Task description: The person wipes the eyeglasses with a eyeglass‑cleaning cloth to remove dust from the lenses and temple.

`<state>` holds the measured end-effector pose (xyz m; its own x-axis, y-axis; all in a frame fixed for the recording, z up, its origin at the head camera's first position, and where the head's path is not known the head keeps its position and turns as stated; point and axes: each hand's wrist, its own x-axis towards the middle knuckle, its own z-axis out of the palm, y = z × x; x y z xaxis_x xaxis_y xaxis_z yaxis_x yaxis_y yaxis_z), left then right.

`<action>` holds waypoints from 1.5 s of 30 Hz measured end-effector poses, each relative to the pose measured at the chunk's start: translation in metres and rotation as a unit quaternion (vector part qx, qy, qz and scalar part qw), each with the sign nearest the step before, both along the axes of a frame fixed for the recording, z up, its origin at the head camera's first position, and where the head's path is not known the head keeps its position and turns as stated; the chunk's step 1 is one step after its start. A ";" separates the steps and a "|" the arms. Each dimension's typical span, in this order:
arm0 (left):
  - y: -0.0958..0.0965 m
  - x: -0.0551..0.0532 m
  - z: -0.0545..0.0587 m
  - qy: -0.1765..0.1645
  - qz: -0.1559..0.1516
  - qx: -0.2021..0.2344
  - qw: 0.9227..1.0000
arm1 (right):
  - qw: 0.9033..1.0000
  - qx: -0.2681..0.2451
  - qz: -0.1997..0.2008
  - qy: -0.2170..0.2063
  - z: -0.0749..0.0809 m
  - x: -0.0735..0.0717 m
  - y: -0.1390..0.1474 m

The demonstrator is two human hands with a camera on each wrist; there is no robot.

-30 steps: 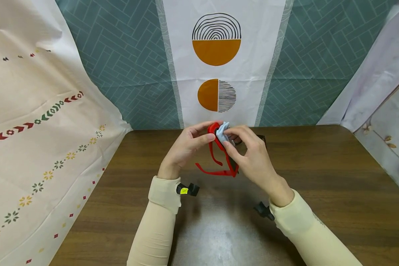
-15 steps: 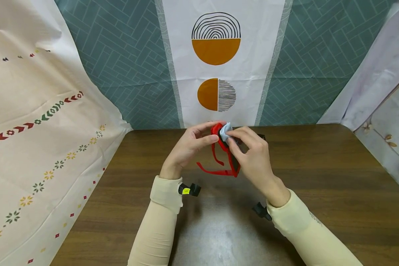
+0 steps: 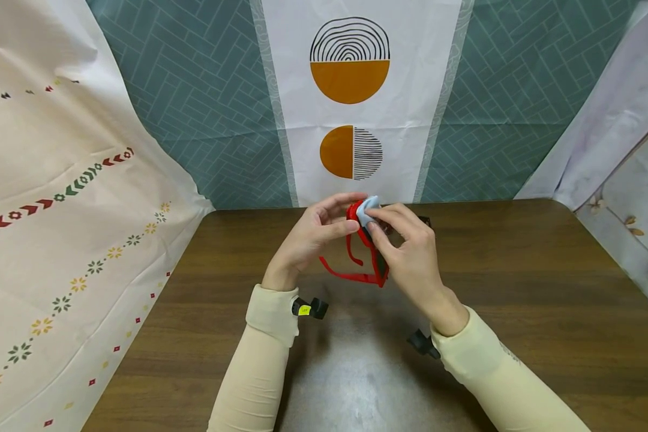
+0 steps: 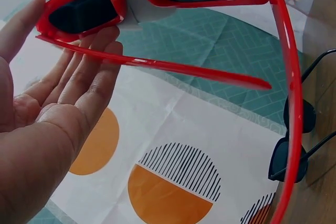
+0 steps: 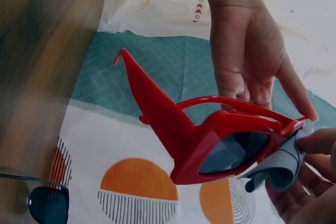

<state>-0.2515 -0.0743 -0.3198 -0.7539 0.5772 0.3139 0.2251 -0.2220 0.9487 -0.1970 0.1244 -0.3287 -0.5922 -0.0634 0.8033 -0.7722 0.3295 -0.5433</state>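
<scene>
On the left, the left hand (image 3: 306,239) is partly closed. Its thumb and fingers pinch one end of the red sunglasses (image 5: 207,129). The red sunglasses are up off the table (image 3: 545,288), between the two hands. Both of their arms are folded out, and they stick back toward the left wrist's side.

Next comes the blue cloth (image 3: 368,210), just past the left thumb. It lies over the front of the lens by the left hand. A bit of it peeps through near the nose part. The bare lens (image 5: 233,153), farther from the left fingers, has no cloth on it.

Then the right hand (image 3: 410,246) has its fingers bent and squeezes the cloth between thumb and fingers. It seems to be rubbing the lens, so I think the wiping is in the middle. Getting the cloth and the red sunglasses into the hands is done, and the cloth is on one lens. I can't tell if the bare lens has been wiped. What seems to be left is to finish this lens, maybe do the other one, and put both things down.

Past the right hand, on the table, lie dark sunglasses (image 5: 50,205). Neither hand touches them.
</scene>
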 end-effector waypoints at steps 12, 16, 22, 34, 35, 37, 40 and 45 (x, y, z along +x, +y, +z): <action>-0.001 0.000 -0.001 0.002 0.032 0.007 0.999 | 0.999 0.028 0.028 -0.002 0.004 0.000 0.005; -0.001 0.000 0.000 0.007 0.049 0.013 0.999 | 0.999 0.033 0.039 -0.005 0.005 -0.001 0.006; -0.003 0.000 0.000 0.008 0.056 0.030 0.998 | 0.998 0.048 0.039 -0.006 0.007 -0.001 0.008; -0.007 -0.003 0.000 0.005 0.043 0.057 0.997 | 0.990 0.107 0.056 -0.073 0.014 -0.005 0.024; -0.007 -0.003 0.000 0.005 0.040 0.057 0.998 | 0.990 0.100 0.054 -0.078 0.015 -0.005 0.026; -0.008 -0.003 0.000 0.003 0.035 0.059 0.998 | 0.993 0.074 0.044 -0.085 0.017 -0.005 0.029; -0.008 -0.003 0.001 -0.002 0.024 0.063 0.998 | 0.996 0.021 0.018 -0.086 0.020 -0.005 0.031; -0.006 -0.002 0.001 -0.013 0.005 0.064 0.998 | 0.998 -0.031 -0.026 -0.054 0.021 -0.004 0.030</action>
